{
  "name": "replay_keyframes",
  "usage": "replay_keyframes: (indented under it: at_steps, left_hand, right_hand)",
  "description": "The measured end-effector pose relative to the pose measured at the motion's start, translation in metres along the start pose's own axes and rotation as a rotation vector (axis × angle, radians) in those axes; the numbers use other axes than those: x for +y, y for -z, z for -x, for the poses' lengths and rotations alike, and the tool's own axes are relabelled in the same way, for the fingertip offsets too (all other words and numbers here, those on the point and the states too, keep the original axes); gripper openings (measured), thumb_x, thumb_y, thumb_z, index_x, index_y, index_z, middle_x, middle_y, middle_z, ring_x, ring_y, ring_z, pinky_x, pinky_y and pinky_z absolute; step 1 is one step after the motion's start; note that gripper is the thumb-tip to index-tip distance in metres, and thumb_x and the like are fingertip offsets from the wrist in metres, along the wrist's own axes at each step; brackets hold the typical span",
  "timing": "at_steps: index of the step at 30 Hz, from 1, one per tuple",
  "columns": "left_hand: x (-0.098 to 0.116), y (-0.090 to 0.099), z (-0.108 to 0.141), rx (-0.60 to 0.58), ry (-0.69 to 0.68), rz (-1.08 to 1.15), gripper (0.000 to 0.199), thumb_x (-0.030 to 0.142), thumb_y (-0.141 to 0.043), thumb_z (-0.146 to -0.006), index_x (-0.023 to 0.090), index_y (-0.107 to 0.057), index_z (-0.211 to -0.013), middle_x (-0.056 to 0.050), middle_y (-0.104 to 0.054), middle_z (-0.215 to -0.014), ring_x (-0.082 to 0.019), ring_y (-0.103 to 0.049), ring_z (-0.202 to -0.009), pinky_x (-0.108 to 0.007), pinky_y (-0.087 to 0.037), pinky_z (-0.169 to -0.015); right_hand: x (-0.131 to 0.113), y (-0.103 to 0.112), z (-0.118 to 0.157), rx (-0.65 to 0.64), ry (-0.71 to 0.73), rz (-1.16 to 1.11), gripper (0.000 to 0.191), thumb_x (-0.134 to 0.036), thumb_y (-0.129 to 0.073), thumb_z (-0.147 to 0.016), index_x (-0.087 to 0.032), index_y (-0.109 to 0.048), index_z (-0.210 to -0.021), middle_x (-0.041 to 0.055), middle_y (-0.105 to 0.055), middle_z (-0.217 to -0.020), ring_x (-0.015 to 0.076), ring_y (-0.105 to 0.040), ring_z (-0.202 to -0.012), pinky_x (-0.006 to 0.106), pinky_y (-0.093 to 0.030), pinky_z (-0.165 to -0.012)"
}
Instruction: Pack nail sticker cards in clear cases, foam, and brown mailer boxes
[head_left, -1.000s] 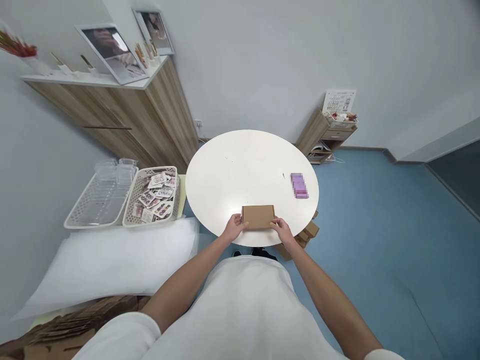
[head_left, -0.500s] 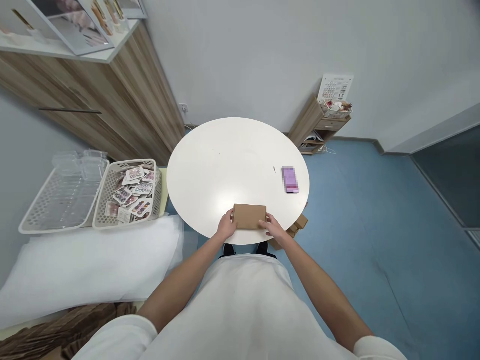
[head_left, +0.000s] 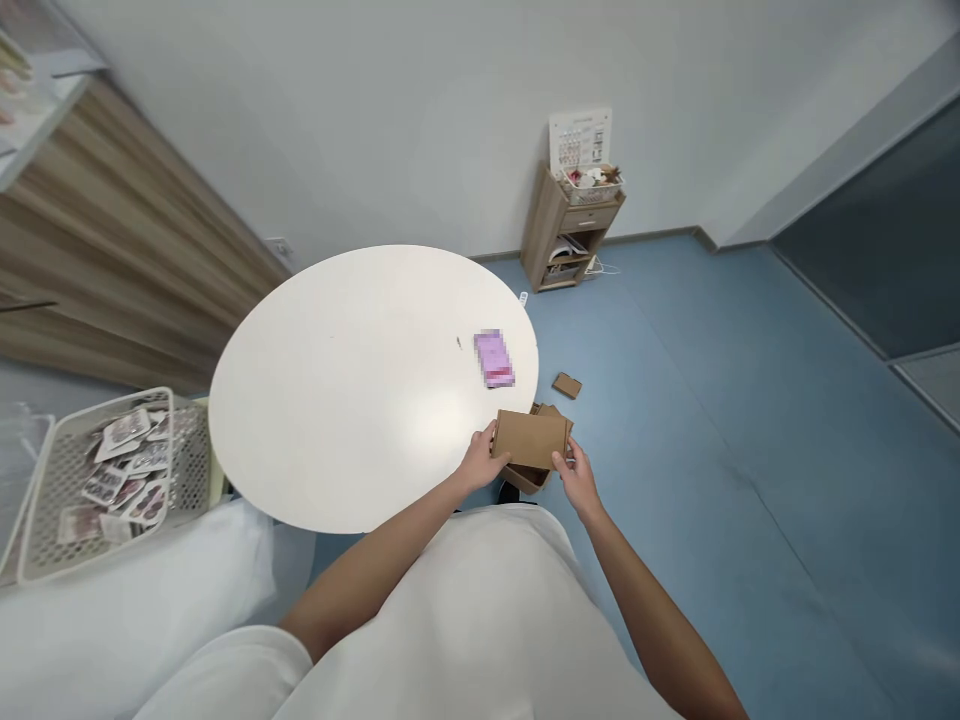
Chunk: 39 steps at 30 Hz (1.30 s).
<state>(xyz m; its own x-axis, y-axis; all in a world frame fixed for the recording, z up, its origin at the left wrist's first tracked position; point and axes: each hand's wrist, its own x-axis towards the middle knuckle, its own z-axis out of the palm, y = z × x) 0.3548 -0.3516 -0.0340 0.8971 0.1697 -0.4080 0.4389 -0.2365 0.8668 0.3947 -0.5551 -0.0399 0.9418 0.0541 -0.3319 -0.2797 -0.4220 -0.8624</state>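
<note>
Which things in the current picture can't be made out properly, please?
All in the head view:
- Inside of the held cardboard box: hidden by its closed lid.
- Purple item on the white table: pixelated, so unidentifiable.
- Dark object beside it: too small to identify.
- Printed sheet: text too small to read.
- Wood-grain cabinet: cut off by the left edge.

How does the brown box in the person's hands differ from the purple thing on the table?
The brown box is plain cardboard, while the purple thing has a reddish patch. The box is held between the left hand and right hand; the purple thing lies untouched on the table. The box is wider from side to side; the purple thing is longer front to back. Both look roughly rectangular.
</note>
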Motion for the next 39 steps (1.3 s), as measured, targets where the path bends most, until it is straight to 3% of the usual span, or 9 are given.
replay_keyframes:
  at_steps: [3, 6, 12, 17, 23, 27, 31, 35, 39]
  left_hand:
    - [0.021, -0.036, -0.025, -0.105, -0.026, -0.099, 0.071, 0.032, -0.058, -0.069, 0.024, -0.028, -0.133, -0.010, -0.044, -0.110, -0.022, -0.049, -0.098, -0.034, -0.041, -0.085]
    - [0.042, -0.063, -0.054, -0.134, -0.001, -0.215, 0.080, 0.034, -0.060, -0.067, 0.020, -0.022, -0.136, -0.011, -0.043, -0.113, -0.024, -0.045, -0.106, -0.034, -0.036, -0.091]
    - [0.066, -0.090, -0.097, -0.137, 0.019, -0.397, 0.086, 0.036, -0.060, -0.065, 0.013, -0.018, -0.136, -0.015, -0.037, -0.123, -0.030, -0.034, -0.119, -0.037, -0.026, -0.099]
    - [0.057, -0.083, -0.084, -0.057, -0.054, -0.386, 0.075, 0.031, -0.058, -0.068, 0.011, -0.026, -0.133, -0.018, -0.034, -0.128, -0.032, -0.030, -0.121, -0.042, -0.024, -0.100]
    - [0.041, -0.040, -0.034, 0.022, -0.211, -0.407, 0.050, 0.029, -0.047, -0.078, 0.018, -0.038, -0.126, -0.012, -0.042, -0.124, -0.025, -0.037, -0.117, -0.041, -0.030, -0.099]
    - [0.024, -0.005, -0.005, 0.199, -0.156, -0.359, 0.041, 0.030, -0.046, -0.080, 0.020, -0.044, -0.120, -0.010, -0.046, -0.120, -0.023, -0.042, -0.114, -0.039, -0.035, -0.096]
    - [-0.001, 0.030, 0.028, 0.350, -0.048, -0.261, 0.036, 0.031, -0.047, -0.078, 0.020, -0.049, -0.113, -0.010, -0.051, -0.115, -0.023, -0.049, -0.105, -0.037, -0.045, -0.083]
    - [-0.028, 0.067, 0.071, 0.494, 0.007, -0.122, 0.035, 0.033, -0.048, -0.078, 0.019, -0.052, -0.109, -0.009, -0.056, -0.111, -0.021, -0.055, -0.096, -0.034, -0.047, -0.074]
    - [-0.060, 0.107, 0.122, 0.650, 0.060, -0.005, 0.035, 0.033, -0.048, -0.077, 0.018, -0.053, -0.108, -0.008, -0.058, -0.108, -0.018, -0.057, -0.090, -0.031, -0.047, -0.073]
  right_hand:
    - [0.020, 0.033, -0.015, 0.062, -0.101, 0.053, 0.068, -0.055, -0.047, -0.072, -0.023, -0.035, -0.130, 0.0089, -0.045, -0.110, 0.0191, -0.053, -0.087, 0.036, -0.045, -0.081]
    - [0.028, 0.056, -0.032, 0.093, -0.123, 0.065, 0.068, -0.055, -0.047, -0.072, -0.023, -0.033, -0.131, 0.0084, -0.045, -0.109, 0.0191, -0.052, -0.088, 0.037, -0.041, -0.088]
    - [0.036, 0.082, -0.061, 0.068, -0.162, 0.070, 0.075, -0.055, -0.046, -0.072, -0.021, -0.025, -0.135, 0.0101, -0.041, -0.119, 0.0205, -0.051, -0.098, 0.033, -0.039, -0.090]
    - [0.052, 0.088, -0.054, 0.090, -0.180, 0.096, 0.074, -0.056, -0.045, -0.073, -0.019, -0.027, -0.134, 0.0130, -0.039, -0.124, 0.0215, -0.054, -0.096, 0.034, -0.043, -0.085]
    - [0.046, 0.083, -0.053, 0.143, 0.000, 0.089, 0.061, -0.049, -0.045, -0.076, -0.018, -0.034, -0.127, 0.0123, -0.046, -0.117, 0.0183, -0.054, -0.083, 0.033, -0.046, -0.073]
    - [0.012, 0.058, -0.068, 0.056, 0.209, 0.078, 0.053, -0.046, -0.046, -0.077, -0.017, -0.041, -0.121, 0.0111, -0.052, -0.107, 0.0160, -0.052, -0.074, 0.032, -0.047, -0.068]
    - [-0.026, 0.010, -0.062, -0.116, 0.449, 0.087, 0.044, -0.043, -0.046, -0.077, -0.017, -0.049, -0.112, 0.0095, -0.056, -0.098, 0.0156, -0.052, -0.072, 0.033, -0.047, -0.070]
    - [-0.052, -0.053, -0.030, -0.308, 0.579, 0.122, 0.039, -0.043, -0.046, -0.077, -0.017, -0.053, -0.106, 0.0089, -0.060, -0.089, 0.0175, -0.053, -0.071, 0.034, -0.047, -0.067]
    - [-0.071, -0.118, 0.019, -0.554, 0.648, 0.155, 0.033, -0.043, -0.046, -0.078, -0.019, -0.057, -0.097, 0.0081, -0.062, -0.080, 0.0195, -0.055, -0.071, 0.035, -0.047, -0.065]
